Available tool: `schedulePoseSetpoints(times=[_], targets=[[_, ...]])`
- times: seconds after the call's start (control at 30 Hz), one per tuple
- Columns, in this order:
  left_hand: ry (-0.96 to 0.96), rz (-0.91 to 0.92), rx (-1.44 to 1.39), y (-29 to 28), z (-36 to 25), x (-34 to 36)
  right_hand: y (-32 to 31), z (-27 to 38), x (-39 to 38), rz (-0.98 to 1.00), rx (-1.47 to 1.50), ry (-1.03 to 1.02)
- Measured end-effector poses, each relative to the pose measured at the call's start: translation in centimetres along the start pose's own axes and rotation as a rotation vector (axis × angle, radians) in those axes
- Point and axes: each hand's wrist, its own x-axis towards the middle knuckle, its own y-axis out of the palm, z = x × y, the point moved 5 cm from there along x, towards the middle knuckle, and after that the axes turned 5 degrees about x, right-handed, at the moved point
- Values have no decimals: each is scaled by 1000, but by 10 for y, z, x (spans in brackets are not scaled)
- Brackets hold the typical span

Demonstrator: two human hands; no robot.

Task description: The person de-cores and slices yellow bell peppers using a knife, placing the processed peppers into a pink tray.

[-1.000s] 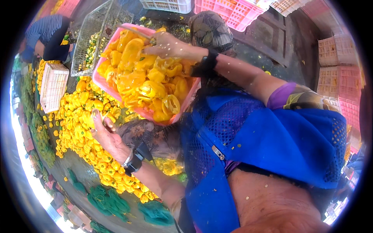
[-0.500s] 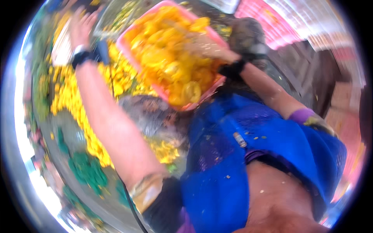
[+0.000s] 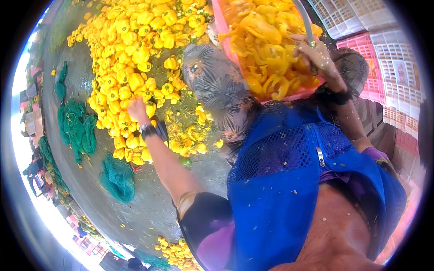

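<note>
My left hand (image 3: 138, 110) reaches into a heap of whole yellow bell peppers (image 3: 131, 54) on the ground and touches the peppers there. Its fingers are blurred and partly hidden, so a grip does not show. At the upper right, my right hand (image 3: 318, 56) is closed around the handle of a curved-bladed tool like a sickle (image 3: 305, 20), its blade pointing away from me. That hand hovers over the right side of a pink crate (image 3: 221, 22) filled with cut yellow bell peppers (image 3: 266, 43). The crate stands between my knees.
Green net bags (image 3: 77, 126) lie on the wet ground at left, with another net bag (image 3: 116, 178) nearer. Pepper scraps (image 3: 185, 137) are scattered beside my left knee (image 3: 217, 81). White and pink plastic crates (image 3: 395, 67) are stacked at right. More peppers (image 3: 176, 253) lie at the lower edge.
My left hand has come back from the far left, where its fingers were spread, to the pepper heap. My right hand has lifted from the cut peppers. The view has shifted left.
</note>
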Motion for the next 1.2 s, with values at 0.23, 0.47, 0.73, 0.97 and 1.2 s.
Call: schedulePoseSetpoints(times=[0.23, 0.47, 0.73, 0.97, 1.2], targets=[[-697, 253, -423, 104, 74, -139, 30, 6, 9, -49, -116, 0], [-633, 425, -361, 178, 66, -133, 58, 30, 13, -136, -170, 100], [-658, 577, -166, 215, 71, -109, 70, 21, 26, -155, -274, 184], [-935, 212, -1580, 243, 44, -127, 80, 32, 25, -122, -252, 123], [-371, -23, -1815, -42, -35, -60, 96, 45, 30, 286, -201, -294]])
